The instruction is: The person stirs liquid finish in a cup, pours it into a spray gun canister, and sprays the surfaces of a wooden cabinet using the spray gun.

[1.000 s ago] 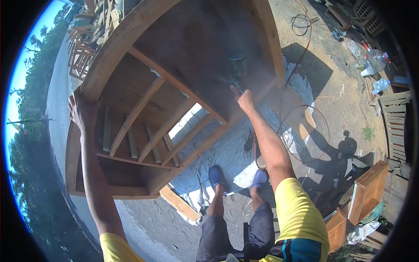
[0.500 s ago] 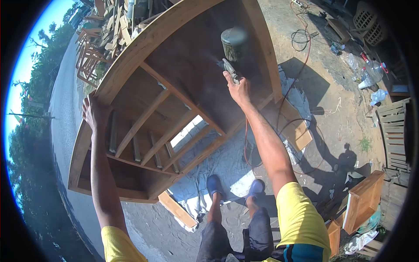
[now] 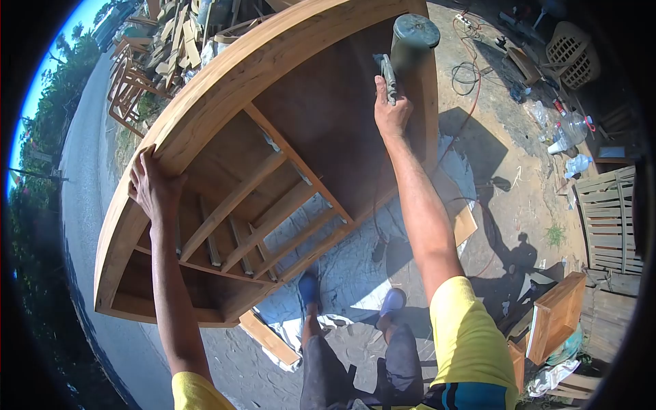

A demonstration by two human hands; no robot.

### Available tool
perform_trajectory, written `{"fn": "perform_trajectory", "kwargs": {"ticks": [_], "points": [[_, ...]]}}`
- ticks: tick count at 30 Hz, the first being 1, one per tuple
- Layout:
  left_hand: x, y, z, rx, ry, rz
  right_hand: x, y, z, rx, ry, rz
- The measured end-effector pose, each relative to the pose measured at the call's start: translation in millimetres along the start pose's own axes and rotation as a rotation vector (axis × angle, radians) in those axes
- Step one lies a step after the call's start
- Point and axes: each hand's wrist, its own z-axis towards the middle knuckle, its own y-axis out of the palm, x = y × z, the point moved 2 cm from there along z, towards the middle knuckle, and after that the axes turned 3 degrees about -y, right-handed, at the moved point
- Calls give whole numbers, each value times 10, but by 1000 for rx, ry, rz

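A large wooden cabinet stands tilted in front of me, with dividers and rails inside its open compartments. My left hand grips its outer edge at the left, the fingers hooked over the frame. In my right hand is a spray gun, held inside the cabinet's upper right compartment. The gun's round cup sits near the top right side of the frame. A blurred spot covers part of the view just below the cup.
Under the cabinet lies a pale sheet. To the right are a loose drawer, a slatted wooden panel, plastic bottles, a basket and a red hose. Scrap wood is piled behind, beside a road.
My right hand has moved the spray gun up and to the right, towards the cabinet's top corner. The cabinet's front frame looks nearer. My left hand keeps its hold on the edge.
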Motion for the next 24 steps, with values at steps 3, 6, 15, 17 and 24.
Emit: {"fn": "perform_trajectory", "kwargs": {"ticks": [3,6,15,17,24], "points": [[-19,-14,-35,28,44,-46,78,89,-32,35,46,-14],[-21,-43,-48,6,44,-48,273,182,-211,64,99,40],[-47,-6,-80,48,45,-7,1071,158,-994,-40,382,-191],[-35,-8,-79,58,51,5,1297,147,-1137,-29,416,-252],[-54,-15,-57,64,53,26,1920,108,-1397,-81,428,-384]]}}
